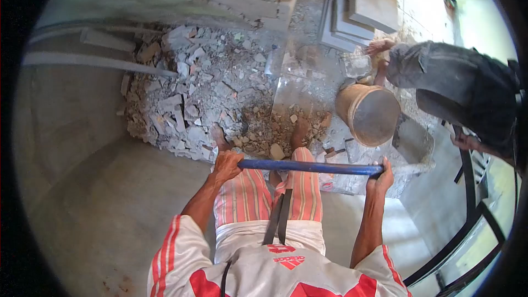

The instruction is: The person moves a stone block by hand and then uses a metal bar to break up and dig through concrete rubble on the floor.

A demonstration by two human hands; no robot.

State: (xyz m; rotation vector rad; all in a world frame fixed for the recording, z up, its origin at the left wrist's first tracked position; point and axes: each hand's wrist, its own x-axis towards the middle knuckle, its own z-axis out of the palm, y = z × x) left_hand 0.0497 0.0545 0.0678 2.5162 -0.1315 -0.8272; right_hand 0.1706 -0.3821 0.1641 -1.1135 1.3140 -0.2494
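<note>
The blue bar (311, 166) is crosswise before the person, at the near side of the rubble heap (192, 77). The left hand (227, 166) has its fingers clenched around one end; the right hand (382, 177) is grasping the other end. To the right of the heap is a bucket (346, 109), and farther right, another person (467, 82). Pale slabs (374, 0) are stacked at the heap's far right.

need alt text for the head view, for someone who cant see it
A person's left hand and right hand hold a blue bar crosswise near its ends, with a heap of broken rubble ahead. To the right, another person in dark clothes is beside a bucket.
</note>
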